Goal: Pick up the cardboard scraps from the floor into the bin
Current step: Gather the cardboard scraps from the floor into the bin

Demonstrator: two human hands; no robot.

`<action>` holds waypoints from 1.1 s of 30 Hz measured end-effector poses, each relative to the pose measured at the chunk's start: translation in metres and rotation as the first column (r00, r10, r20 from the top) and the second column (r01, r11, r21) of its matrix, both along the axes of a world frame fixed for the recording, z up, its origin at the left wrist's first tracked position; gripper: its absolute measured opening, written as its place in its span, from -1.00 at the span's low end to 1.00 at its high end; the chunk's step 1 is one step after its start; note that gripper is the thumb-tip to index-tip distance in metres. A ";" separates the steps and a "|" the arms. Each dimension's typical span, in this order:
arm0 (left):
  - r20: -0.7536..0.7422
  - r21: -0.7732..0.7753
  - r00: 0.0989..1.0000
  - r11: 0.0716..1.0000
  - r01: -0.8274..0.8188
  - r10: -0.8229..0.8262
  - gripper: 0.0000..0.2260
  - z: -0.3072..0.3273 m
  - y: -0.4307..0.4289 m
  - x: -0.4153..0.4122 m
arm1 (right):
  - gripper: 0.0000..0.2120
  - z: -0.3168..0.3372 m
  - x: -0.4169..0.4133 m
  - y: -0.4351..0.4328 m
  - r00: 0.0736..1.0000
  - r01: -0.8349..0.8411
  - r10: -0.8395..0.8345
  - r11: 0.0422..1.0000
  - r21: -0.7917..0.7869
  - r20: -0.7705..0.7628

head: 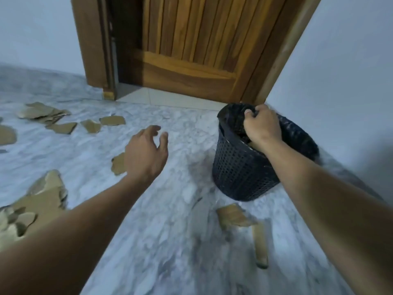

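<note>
Left hand: stretched out over the marble floor, palm down, fingers loosely spread and curled, holding nothing. Right hand: closed around the far rim of the black liner bag, fingers pinching a fold of it at the top of the bin.

Nearest the camera, at lower left, a large heap of torn cardboard scraps lies on the floor, partly hidden by the left forearm. At lower centre-right, one ragged scrap and a long narrow strip lie just beside each other, in front of the bin; both are blurred.

Mid-distance: a small scrap lies on the floor, its right side hidden by the left hand. The black perforated plastic bin stands to the right, tilted, near the wall corner. A bit of brown material shows inside, under the right wrist; cannot tell what it is.

Further off, at left, a scatter of scraps lies spread across the floor, well apart from the bin.

Farthest: wooden door in its frame, set between pale walls.
</note>
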State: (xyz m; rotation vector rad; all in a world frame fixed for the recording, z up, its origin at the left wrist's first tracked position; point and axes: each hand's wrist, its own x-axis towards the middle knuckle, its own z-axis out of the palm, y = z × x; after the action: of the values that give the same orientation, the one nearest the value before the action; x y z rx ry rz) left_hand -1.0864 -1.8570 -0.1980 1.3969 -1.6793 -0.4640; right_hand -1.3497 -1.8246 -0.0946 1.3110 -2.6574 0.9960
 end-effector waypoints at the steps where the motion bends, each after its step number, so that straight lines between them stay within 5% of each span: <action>1: 0.071 0.040 0.996 0.998 -0.049 0.046 -0.57 -0.019 0.003 0.027 | -0.55 -0.005 0.011 -0.006 0.999 -0.022 0.023 0.999 0.033 -0.027; 5: 0.437 0.274 0.890 0.923 -0.270 0.131 -0.31 -0.083 0.030 0.126 | -0.53 -0.029 0.067 -0.023 0.955 -0.165 0.202 0.971 0.173 -0.219; 10: 0.580 0.412 0.805 0.806 -0.425 0.128 -0.02 -0.122 0.083 0.210 | -0.49 -0.084 0.146 -0.038 0.784 -0.392 0.475 0.878 0.275 -0.399; 14: 0.612 0.505 0.789 0.742 -0.440 0.051 0.07 -0.148 0.118 0.251 | -0.40 -0.150 0.199 -0.044 0.815 -0.477 0.563 0.786 0.393 -0.136; 18: 0.623 0.488 0.781 0.757 -0.434 0.046 0.04 -0.168 0.138 0.256 | -0.24 -0.213 0.245 -0.048 0.771 -0.584 0.621 0.596 0.551 0.144; 26: 0.615 0.256 0.760 0.858 -0.446 0.211 -0.07 -0.163 0.136 0.271 | -0.10 -0.240 0.318 -0.078 0.730 -0.613 0.651 0.487 0.622 0.209; 30: 0.547 0.355 0.687 0.610 -0.708 0.479 0.02 -0.164 0.151 0.302 | -0.04 -0.241 0.363 -0.074 0.608 -0.726 0.763 0.422 0.543 0.220; 33: 0.570 0.458 0.701 0.543 -0.704 0.428 0.06 -0.169 0.159 0.313 | 0.15 -0.244 0.402 -0.058 0.517 -0.781 0.825 0.343 0.522 0.230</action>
State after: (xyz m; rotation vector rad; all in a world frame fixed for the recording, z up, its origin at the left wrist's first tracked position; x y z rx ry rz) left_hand -0.7733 -1.6979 -0.3670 2.6274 -1.2222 -0.3981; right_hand -0.9478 -1.8826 -0.3386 2.8986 -2.1890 -0.0110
